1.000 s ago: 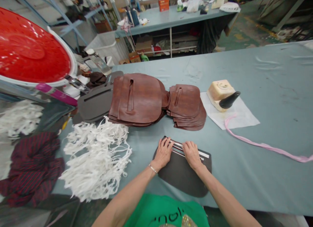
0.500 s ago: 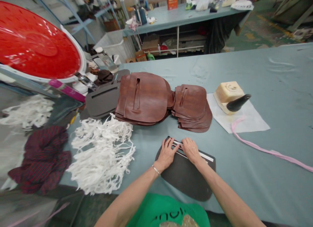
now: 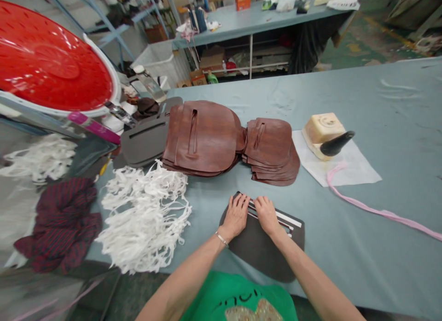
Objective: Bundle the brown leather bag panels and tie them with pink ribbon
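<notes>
A dark grey panel (image 3: 265,256) with a rounded lower edge and a slot lies flat on the blue-grey table before me. White strips (image 3: 289,219) run along its straight upper side and beside the slot. My left hand (image 3: 236,216) rests on the panel's upper left part, fingers stretched out and flat. Beside it, my right hand (image 3: 265,214) presses on the white strips with slightly bent fingers, covering part of the slot. The fingertips of both hands lie close to the panel's upper edge.
Brown leather-like panels (image 3: 210,139) and smaller brown pieces (image 3: 271,143) are stacked beyond my hands. Loose white strips (image 3: 147,224) heap at left. A cream block-shaped container (image 3: 322,130) with a black-handled tool (image 3: 336,143) sits on white paper at right, near a pink ribbon (image 3: 383,213).
My right hand has shifted slightly and its thumb has drawn in. My left hand's fingers have moved closer together. The panel stays in place, with more of its slot showing at right.
</notes>
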A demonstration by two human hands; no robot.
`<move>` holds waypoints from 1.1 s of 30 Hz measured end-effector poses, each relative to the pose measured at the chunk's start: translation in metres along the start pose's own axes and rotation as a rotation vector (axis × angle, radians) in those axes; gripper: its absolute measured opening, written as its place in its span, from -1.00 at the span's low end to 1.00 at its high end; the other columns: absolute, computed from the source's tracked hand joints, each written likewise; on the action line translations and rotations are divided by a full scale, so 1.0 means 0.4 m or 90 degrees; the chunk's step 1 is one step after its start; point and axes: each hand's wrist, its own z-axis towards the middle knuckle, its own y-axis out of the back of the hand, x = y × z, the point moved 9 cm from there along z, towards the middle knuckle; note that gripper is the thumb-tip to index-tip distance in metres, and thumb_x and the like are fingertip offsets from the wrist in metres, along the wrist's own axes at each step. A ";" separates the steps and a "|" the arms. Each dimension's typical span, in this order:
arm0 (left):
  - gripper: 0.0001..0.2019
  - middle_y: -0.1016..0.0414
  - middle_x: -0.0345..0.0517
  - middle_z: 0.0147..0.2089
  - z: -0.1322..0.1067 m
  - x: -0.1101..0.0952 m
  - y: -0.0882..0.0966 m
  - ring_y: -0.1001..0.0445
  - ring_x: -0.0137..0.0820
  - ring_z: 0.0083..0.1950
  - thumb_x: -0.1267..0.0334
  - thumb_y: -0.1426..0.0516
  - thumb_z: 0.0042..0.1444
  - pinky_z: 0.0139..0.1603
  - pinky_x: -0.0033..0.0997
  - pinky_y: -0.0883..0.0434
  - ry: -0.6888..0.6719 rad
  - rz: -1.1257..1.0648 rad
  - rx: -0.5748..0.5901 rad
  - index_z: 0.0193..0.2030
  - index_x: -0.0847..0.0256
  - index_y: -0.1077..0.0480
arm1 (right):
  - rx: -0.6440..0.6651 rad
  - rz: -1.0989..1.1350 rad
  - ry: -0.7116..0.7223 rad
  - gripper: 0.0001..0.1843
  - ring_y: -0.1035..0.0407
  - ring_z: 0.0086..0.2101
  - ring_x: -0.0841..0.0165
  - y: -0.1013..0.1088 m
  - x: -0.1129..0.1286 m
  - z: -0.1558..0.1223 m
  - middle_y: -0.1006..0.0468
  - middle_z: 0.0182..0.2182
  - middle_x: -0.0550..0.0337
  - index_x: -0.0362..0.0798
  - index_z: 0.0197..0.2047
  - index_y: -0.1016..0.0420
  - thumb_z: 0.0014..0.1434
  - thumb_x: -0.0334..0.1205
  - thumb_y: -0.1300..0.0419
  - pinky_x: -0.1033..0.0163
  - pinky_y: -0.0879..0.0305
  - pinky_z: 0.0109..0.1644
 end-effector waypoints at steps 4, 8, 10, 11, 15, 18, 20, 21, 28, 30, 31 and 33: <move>-0.50 -0.15 0.10 0.32 -0.002 -0.003 0.009 -0.03 -0.14 0.37 0.41 0.10 0.22 0.35 0.12 0.01 0.012 0.001 -0.004 0.32 0.20 -0.08 | 0.000 -0.007 0.013 -0.77 -0.20 -0.21 0.21 0.029 -0.043 -0.061 -0.41 -0.24 0.04 -0.09 -0.10 -0.42 0.26 -0.43 0.01 0.17 -0.08 -0.18; -0.44 -0.15 0.09 0.32 0.000 -0.009 0.008 -0.04 -0.10 0.37 0.47 0.05 0.15 0.32 0.20 -0.02 -0.001 -0.001 0.000 0.30 0.08 -0.14 | -0.013 -0.019 0.004 -0.73 -0.20 -0.19 0.20 0.023 -0.020 -0.054 -0.41 -0.22 0.00 -0.12 -0.04 -0.40 0.25 -0.44 0.02 0.14 -0.10 -0.15; -0.46 -0.15 0.10 0.32 -0.001 -0.011 0.006 -0.05 -0.10 0.36 0.46 0.04 0.16 0.31 0.19 -0.03 -0.005 0.007 0.001 0.29 0.08 -0.16 | -0.024 -0.026 -0.006 -0.71 -0.19 -0.19 0.18 0.012 0.010 -0.034 -0.40 -0.20 -0.03 -0.15 0.00 -0.38 0.24 -0.44 0.02 0.12 -0.11 -0.15; -0.48 -0.15 0.10 0.32 -0.001 -0.013 0.006 -0.05 -0.11 0.37 0.44 0.05 0.17 0.32 0.18 -0.04 -0.004 0.014 0.002 0.28 0.09 -0.16 | -0.030 -0.031 -0.012 -0.70 -0.19 -0.19 0.17 0.007 0.023 -0.025 -0.40 -0.20 -0.04 -0.17 0.01 -0.37 0.24 -0.44 0.02 0.10 -0.12 -0.14; -0.52 -0.13 0.04 0.35 -0.004 -0.028 0.004 0.01 -0.09 0.39 0.38 0.07 0.23 0.35 0.19 0.04 -0.006 0.057 -0.002 0.30 0.13 -0.14 | -0.040 -0.051 -0.004 -0.69 -0.19 -0.17 0.16 -0.002 0.037 -0.029 -0.40 -0.19 -0.06 -0.20 0.02 -0.36 0.22 -0.45 0.00 0.07 -0.15 -0.10; -0.52 -0.16 0.06 0.34 -0.001 -0.052 -0.002 -0.01 -0.12 0.39 0.42 0.11 0.23 0.37 0.09 0.03 -0.043 0.079 0.004 0.31 0.25 -0.12 | -0.036 -0.066 0.012 -0.70 -0.21 -0.16 0.17 0.007 0.002 -0.077 -0.41 -0.19 -0.05 -0.19 0.01 -0.37 0.22 -0.46 0.00 0.07 -0.18 -0.06; -0.51 -0.20 0.11 0.31 0.003 -0.063 -0.007 -0.09 -0.17 0.36 0.46 0.13 0.22 0.36 -0.01 -0.03 -0.066 0.082 0.012 0.30 0.32 -0.13 | -0.033 -0.074 0.017 -0.67 -0.22 -0.14 0.16 0.020 -0.035 -0.125 -0.41 -0.17 -0.07 -0.21 0.03 -0.37 0.21 -0.47 0.00 0.06 -0.18 -0.03; -0.51 -0.22 0.13 0.29 0.005 -0.066 -0.007 -0.11 -0.18 0.34 0.48 0.13 0.22 0.36 -0.04 -0.05 -0.072 0.082 0.014 0.29 0.34 -0.13 | -0.032 -0.077 0.019 -0.65 -0.22 -0.12 0.15 0.027 -0.055 -0.152 -0.41 -0.15 -0.08 -0.22 0.05 -0.36 0.21 -0.47 0.00 0.05 -0.18 -0.02; -0.38 -0.20 0.07 0.29 -0.008 -0.070 0.001 -0.09 -0.14 0.36 0.61 0.13 0.13 0.28 -0.05 -0.20 -0.072 0.075 0.001 0.31 0.06 -0.12 | -0.031 -0.071 0.051 -0.64 -0.21 -0.05 0.15 0.066 -0.157 -0.310 -0.43 -0.09 -0.11 -0.23 0.07 -0.37 0.22 -0.47 0.02 0.03 -0.17 0.04; -0.36 -0.18 0.09 0.31 -0.014 -0.074 -0.003 -0.07 -0.13 0.37 0.62 0.13 0.12 0.28 -0.04 -0.20 -0.071 0.071 -0.001 0.31 0.07 -0.11 | -0.031 -0.068 0.047 -0.67 -0.22 -0.09 0.17 0.069 -0.163 -0.314 -0.44 -0.12 -0.10 -0.23 0.03 -0.39 0.22 -0.47 0.02 0.05 -0.18 0.00; -0.37 -0.17 0.10 0.31 -0.016 -0.075 -0.005 -0.06 -0.13 0.38 0.62 0.13 0.12 0.28 -0.04 -0.20 -0.068 0.069 -0.003 0.32 0.10 -0.11 | -0.033 -0.066 0.037 -0.69 -0.23 -0.12 0.17 0.070 -0.161 -0.307 -0.44 -0.15 -0.09 -0.24 0.00 -0.41 0.22 -0.47 0.02 0.07 -0.19 -0.04; -0.39 -0.16 0.12 0.32 -0.018 -0.076 -0.010 -0.03 -0.13 0.39 0.60 0.13 0.13 0.30 -0.03 -0.17 -0.057 0.064 -0.009 0.32 0.16 -0.11 | -0.038 -0.063 0.012 -0.70 -0.22 -0.19 0.19 0.068 -0.143 -0.272 -0.44 -0.20 -0.08 -0.24 -0.03 -0.42 0.23 -0.46 0.02 0.09 -0.19 -0.11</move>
